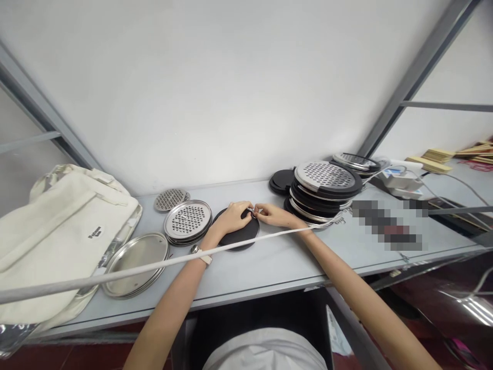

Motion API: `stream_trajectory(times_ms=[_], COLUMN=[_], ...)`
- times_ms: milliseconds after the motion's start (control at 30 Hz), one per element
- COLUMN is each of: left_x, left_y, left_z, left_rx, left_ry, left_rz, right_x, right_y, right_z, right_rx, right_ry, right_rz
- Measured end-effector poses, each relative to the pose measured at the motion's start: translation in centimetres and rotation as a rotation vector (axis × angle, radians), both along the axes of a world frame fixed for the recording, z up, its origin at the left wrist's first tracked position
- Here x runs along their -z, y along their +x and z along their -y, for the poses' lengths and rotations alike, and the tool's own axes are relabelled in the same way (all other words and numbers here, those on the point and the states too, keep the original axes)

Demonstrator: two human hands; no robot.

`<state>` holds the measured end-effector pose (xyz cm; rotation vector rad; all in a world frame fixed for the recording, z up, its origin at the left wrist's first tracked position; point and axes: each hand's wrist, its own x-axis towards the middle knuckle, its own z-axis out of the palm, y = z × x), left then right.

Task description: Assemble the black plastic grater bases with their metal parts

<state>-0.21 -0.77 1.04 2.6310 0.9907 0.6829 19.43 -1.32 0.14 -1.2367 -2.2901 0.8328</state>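
A flat black disc point(238, 234) lies on the grey desk point(269, 262), near its middle, and both hands meet over its far edge. The left hand point(232, 217) rests curled on the disc's top, while the right hand point(269, 214) pinches a small silvery piece point(250, 210) at the rim; whether the left fingers also grip that piece cannot be told. The disc looks thin, stiff and light, probably smooth enough to slide, so it is best held down flat or taken by its rim. Just left sits a perforated metal plate point(188, 221) on a short pile, with a smaller perforated piece point(170, 199) behind and a plain steel lid point(135, 264) nearer. To the right stands a taller stack of discs point(323, 192). A white cord point(127, 270) crosses in front. The cream bag point(57, 231) at far left bears a small dark label, too small to read.
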Motion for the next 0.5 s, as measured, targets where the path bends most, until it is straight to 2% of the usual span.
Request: stream_trajectory(times_ms=[300, 500], left_x=[-0.03, -0.06], left_y=[0.01, -0.15], left_z=[-0.09, 0.01], left_rx=[-0.005, -0.001], left_ry=[0.012, -0.001], left_rz=[-0.014, 0.011], right_x=[0.29, 0.37], right_y=[0.19, 0.11], right_z=[-0.27, -0.34], right_rx=[-0.022, 0.014], right_ry=[0.002, 0.029], right_rz=[-0.042, -0.064])
